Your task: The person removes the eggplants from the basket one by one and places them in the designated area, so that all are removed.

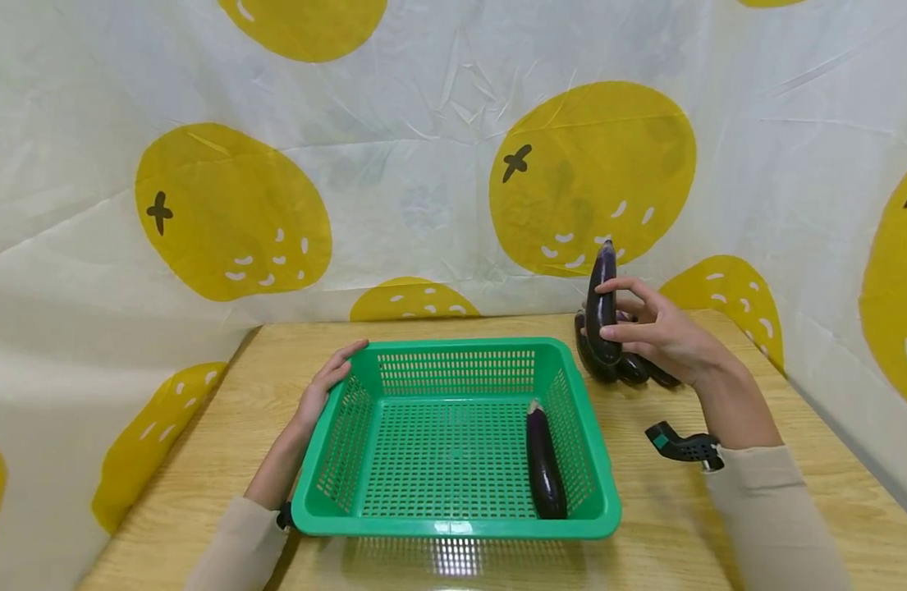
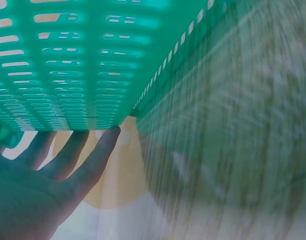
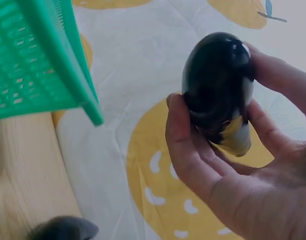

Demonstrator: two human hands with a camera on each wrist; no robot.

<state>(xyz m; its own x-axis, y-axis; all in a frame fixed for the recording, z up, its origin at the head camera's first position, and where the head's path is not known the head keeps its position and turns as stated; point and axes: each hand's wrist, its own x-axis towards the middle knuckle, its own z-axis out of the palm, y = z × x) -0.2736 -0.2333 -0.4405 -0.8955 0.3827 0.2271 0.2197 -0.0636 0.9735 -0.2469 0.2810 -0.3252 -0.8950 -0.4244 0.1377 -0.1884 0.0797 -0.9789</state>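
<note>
Fingers of the right hand (image 1: 663,332) pinch an eggplant (image 1: 601,308) upright, stem end up, right of centre in my head view; I'd guess that grip balances it clear of the bunched eggplants (image 1: 634,369) behind it on the table (image 1: 254,402). My left hand (image 1: 327,386) lays loose fingers on the upper-left rim of the green basket (image 1: 423,527), likely to steady it; another eggplant (image 1: 545,468) inside lies along the right wall.

1 eggplant (image 1: 545,468) at right in basket (image 1: 453,528); eggplant pile (image 1: 634,369) on table (image 1: 645,525), right of basket; curtain (image 1: 416,205) behind table.
</note>
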